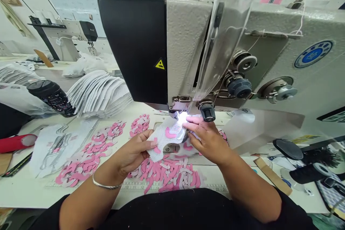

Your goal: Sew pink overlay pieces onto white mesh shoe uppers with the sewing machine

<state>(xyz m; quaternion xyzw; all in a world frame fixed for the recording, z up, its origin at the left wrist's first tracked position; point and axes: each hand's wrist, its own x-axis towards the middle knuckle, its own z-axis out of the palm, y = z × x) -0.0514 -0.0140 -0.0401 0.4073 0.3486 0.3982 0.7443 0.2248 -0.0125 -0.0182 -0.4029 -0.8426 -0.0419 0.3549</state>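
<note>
White mesh piece [165, 140], pink-trimmed, under needle

Plain black top [175, 210] on this person, sleeves end up near the elbows, forearms bare. Thin silver bangle [106, 185] on the wrist just behind the left hand [134, 151], smooth and shiny. The right hand [207, 140] is bare, fingers too.

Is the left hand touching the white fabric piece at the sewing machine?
Touching. The head view shows the left hand pinching the white fabric piece by its left edge.
</note>
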